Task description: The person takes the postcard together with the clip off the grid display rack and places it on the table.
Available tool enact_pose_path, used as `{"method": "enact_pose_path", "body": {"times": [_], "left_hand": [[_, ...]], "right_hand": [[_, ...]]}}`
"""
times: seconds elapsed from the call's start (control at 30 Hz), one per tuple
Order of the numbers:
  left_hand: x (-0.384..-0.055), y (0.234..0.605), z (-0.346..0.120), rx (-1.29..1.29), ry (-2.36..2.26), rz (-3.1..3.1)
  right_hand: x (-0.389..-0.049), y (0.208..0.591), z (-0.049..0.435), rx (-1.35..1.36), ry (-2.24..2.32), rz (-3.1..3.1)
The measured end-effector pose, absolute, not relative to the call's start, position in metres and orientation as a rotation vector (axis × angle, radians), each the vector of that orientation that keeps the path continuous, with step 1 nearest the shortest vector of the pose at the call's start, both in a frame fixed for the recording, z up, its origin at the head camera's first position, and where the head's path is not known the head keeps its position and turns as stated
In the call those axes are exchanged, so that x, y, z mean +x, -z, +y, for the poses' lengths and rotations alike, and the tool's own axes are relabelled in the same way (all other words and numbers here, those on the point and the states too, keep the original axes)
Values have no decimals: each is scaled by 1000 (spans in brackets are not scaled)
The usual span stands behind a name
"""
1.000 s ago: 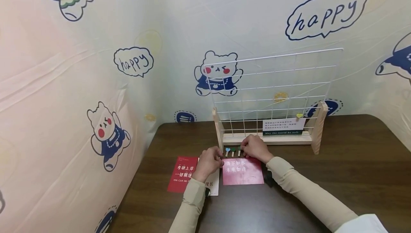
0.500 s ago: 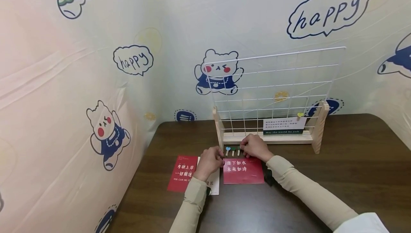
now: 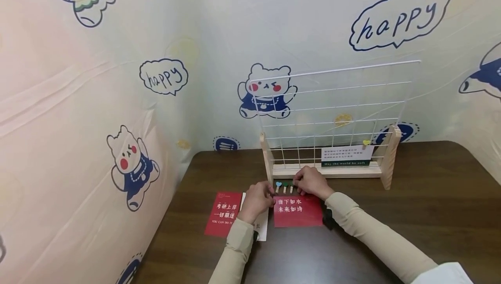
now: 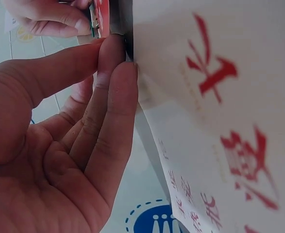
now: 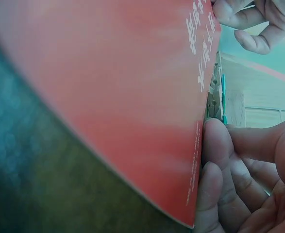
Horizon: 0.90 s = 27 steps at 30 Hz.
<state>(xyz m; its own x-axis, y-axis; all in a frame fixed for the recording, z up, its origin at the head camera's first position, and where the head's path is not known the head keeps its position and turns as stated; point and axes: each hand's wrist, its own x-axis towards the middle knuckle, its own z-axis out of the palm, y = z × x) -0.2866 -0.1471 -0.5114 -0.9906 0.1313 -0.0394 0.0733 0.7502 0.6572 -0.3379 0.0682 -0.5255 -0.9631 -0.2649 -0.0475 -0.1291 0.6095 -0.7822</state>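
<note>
My left hand (image 3: 256,199) is at the upper left corner of a red card (image 3: 299,212) with white writing, thumb and forefinger together at the corner. Just beyond the card's top edge, my right hand (image 3: 311,182) pinches a small wooden clip with a green top (image 5: 224,116). Two more clips lie in a row to its left: a blue heart clip (image 3: 278,185) and a green one (image 3: 285,186). Under my left wrist lies a white card (image 4: 205,111) with red writing, partly hidden. It overlaps another red card (image 3: 223,214) on the left.
Behind the hands stands a white wire grid (image 3: 332,110) on a wooden base (image 3: 328,171). A white and green card (image 3: 347,155) hangs low on its right side from a yellow heart clip (image 3: 366,142). A patterned cloth (image 3: 188,114) surrounds the brown table (image 3: 422,214).
The glare on the middle card has faded, so its red shows. My left hand and this card have shifted very slightly to the right; the right hand stays at the clips.
</note>
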Motion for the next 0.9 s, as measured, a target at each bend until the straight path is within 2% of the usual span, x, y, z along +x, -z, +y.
{"method": "enact_pose_path", "body": {"times": [0.9], "left_hand": [[-282, 509, -152, 171, -1121, 2949]], "right_hand": [[-333, 529, 72, -303, 1379, 2668]]}}
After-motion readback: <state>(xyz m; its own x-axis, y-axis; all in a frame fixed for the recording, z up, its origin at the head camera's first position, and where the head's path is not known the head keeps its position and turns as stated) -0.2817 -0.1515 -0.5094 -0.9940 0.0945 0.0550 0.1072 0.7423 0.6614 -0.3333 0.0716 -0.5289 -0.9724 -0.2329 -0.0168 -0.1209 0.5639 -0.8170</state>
